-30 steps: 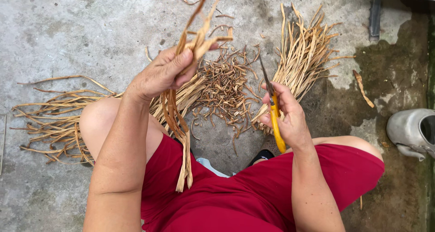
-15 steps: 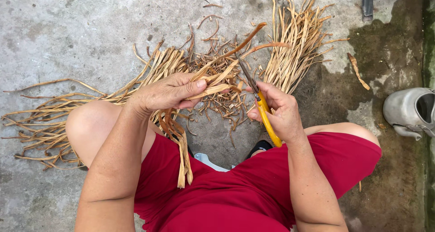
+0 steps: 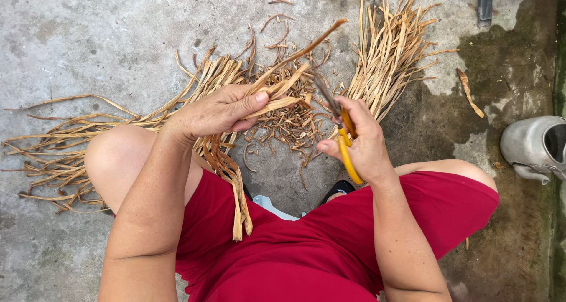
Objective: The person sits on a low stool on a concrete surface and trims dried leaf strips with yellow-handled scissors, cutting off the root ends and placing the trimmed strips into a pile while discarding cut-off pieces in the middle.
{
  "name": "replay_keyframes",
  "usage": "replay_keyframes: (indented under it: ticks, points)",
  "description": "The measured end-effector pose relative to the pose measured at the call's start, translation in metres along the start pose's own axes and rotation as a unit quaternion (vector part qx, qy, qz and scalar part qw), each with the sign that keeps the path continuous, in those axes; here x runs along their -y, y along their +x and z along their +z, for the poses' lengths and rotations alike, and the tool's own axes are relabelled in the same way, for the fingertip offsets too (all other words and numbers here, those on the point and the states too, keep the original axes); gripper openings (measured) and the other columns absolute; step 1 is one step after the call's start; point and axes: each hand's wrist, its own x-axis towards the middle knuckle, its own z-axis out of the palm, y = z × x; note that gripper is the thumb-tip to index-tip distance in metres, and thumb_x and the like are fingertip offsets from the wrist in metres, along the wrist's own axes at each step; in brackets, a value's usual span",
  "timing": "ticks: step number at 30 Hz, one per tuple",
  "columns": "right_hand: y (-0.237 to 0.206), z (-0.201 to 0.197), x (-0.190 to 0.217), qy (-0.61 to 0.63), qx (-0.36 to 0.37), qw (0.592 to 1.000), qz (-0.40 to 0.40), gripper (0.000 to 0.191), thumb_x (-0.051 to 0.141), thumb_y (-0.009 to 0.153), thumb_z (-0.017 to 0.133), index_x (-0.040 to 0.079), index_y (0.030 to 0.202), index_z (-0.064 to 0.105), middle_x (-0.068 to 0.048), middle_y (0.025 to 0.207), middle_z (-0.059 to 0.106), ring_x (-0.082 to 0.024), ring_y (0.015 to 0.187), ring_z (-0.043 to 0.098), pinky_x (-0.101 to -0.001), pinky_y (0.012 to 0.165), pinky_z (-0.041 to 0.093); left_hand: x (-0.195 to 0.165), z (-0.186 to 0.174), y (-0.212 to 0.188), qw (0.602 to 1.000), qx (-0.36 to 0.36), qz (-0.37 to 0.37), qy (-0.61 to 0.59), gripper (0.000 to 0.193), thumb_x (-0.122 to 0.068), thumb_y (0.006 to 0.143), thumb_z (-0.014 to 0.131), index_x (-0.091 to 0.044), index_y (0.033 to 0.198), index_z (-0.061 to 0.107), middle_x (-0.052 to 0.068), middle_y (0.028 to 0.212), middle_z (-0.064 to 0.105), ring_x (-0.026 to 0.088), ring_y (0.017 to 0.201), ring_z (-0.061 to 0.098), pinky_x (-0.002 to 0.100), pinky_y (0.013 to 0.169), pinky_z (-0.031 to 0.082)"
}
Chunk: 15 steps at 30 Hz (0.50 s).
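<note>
My left hand (image 3: 218, 110) is closed around a bundle of dried straw strips (image 3: 236, 160) — its ends fan out past my thumb, its tail hangs over my knee. My right hand (image 3: 359, 140) grips yellow-handled scissors (image 3: 343, 138), blades pointing at the strip tips. Cut scraps (image 3: 289, 122) lie on the concrete floor (image 3: 88, 37) between two straw piles — a metal kettle (image 3: 533, 146) stands at right.

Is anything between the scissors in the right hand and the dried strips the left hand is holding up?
Nothing visible blocks them. The scissors in the right hand point toward the dried strips gripped by the left hand, with only open air between. The pile of short trimmings lies below on the concrete floor.
</note>
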Motion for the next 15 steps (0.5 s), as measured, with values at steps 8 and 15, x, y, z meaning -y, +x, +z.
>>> replay_keyframes:
  ticks: [8,15]
  points:
    - [0.003,0.0,0.01,-0.092,0.02,0.995,0.02,0.081,0.037,0.067,0.095,0.004,0.133,0.06,-0.006,0.102,0.06,-0.016,0.09,0.064,-0.0304,0.077,0.054,-0.001,0.013,0.006,0.994,-0.003,0.008,0.107,0.054,-0.056,0.102,0.041,-0.011,0.108,0.07,-0.004,0.059,0.047,0.007,0.055,0.047,0.027,0.048,0.041]
    - [0.004,-0.002,0.005,-0.071,0.043,0.997,0.001,0.078,0.037,0.068,0.094,0.002,0.129,0.061,-0.008,0.099,0.061,-0.018,0.087,0.064,-0.0314,0.079,0.054,-0.01,0.01,-0.001,0.992,-0.057,0.011,0.112,0.049,-0.051,0.105,0.042,-0.014,0.123,0.068,-0.002,0.062,0.048,0.01,0.058,0.048,0.03,0.052,0.042]
